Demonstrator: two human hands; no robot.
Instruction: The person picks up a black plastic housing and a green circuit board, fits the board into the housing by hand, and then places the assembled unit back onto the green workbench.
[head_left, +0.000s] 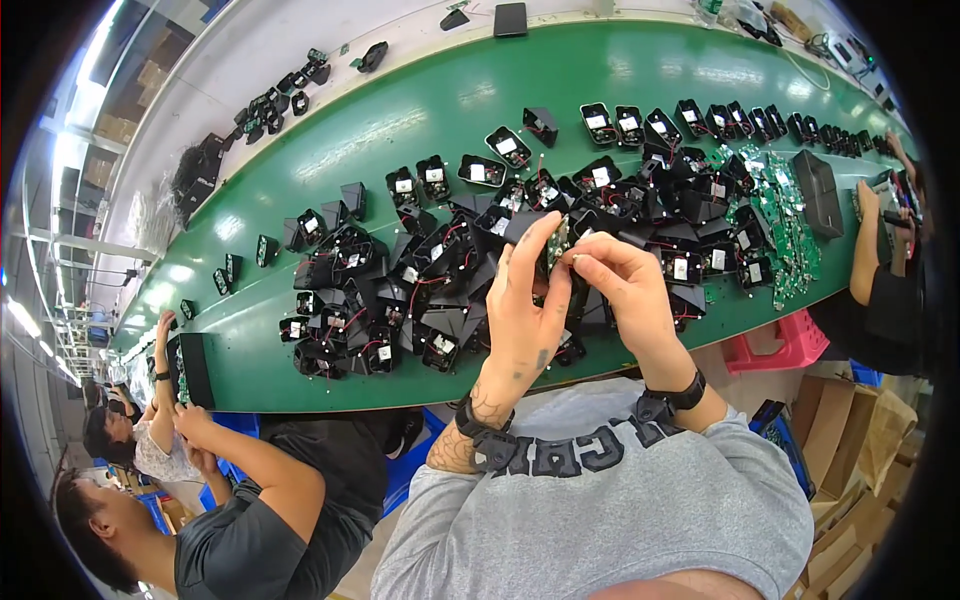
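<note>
My left hand (528, 295) is raised over the bench, its thumb and fingers closed on a small green circuit board (557, 245) held on edge. Right beside it, my right hand (632, 288) makes a pinch, with thumb and fingertips at the board's edge. Whatever lies between those fingertips is too small to make out. Beneath and around both hands spreads a heap of black plastic housings (383, 352), many with white parts and thin red wires inside.
Loose green circuit boards (790, 245) lie piled on the green bench (250, 375) at the right, beside a black box (818, 193). Open housings (598, 122) line the far side. A co-worker (250, 500) sits at my left; another person's arm (866, 245) reaches in at the right.
</note>
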